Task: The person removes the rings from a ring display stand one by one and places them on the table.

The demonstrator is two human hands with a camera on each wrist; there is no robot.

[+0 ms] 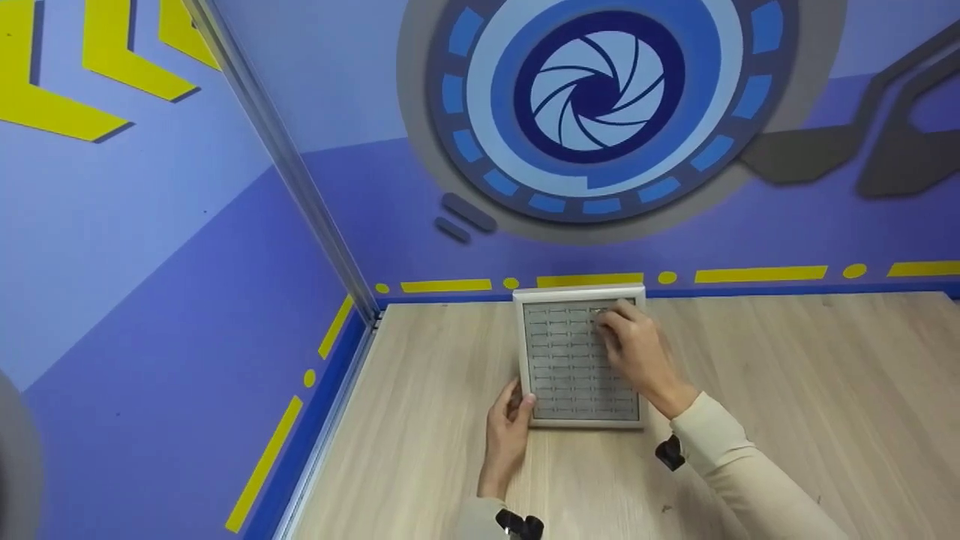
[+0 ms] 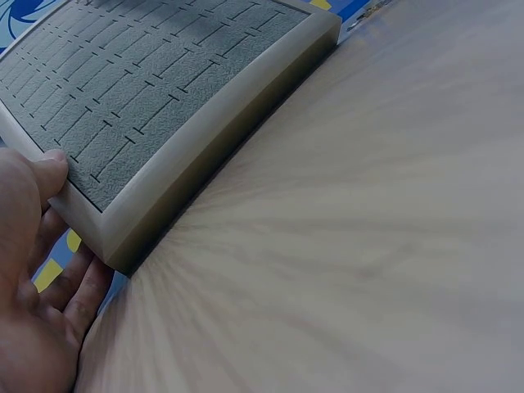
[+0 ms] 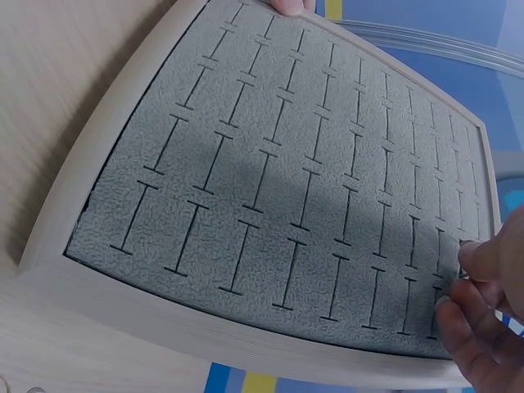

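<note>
A ring display tray [image 1: 581, 360] with a pale frame and a grey slotted pad stands propped up on the table near the back wall. My left hand [image 1: 508, 431] grips its lower left edge, thumb [image 2: 54, 168] on the front of the frame and fingers [image 2: 86, 295] behind. At the tray's upper right, my right hand [image 1: 637, 345] pinches a small shiny ring [image 3: 464, 245], mostly hidden by the fingertips, right at a slot of the pad. The slots in the left wrist view run in rows and look bare.
The wood-grain table [image 1: 427, 375] spreads around the tray. Behind it rises a blue printed wall [image 1: 360, 202], with a metal corner post [image 1: 300, 172] at left. Tiny objects [image 1: 667, 508] lie on the table near the right forearm.
</note>
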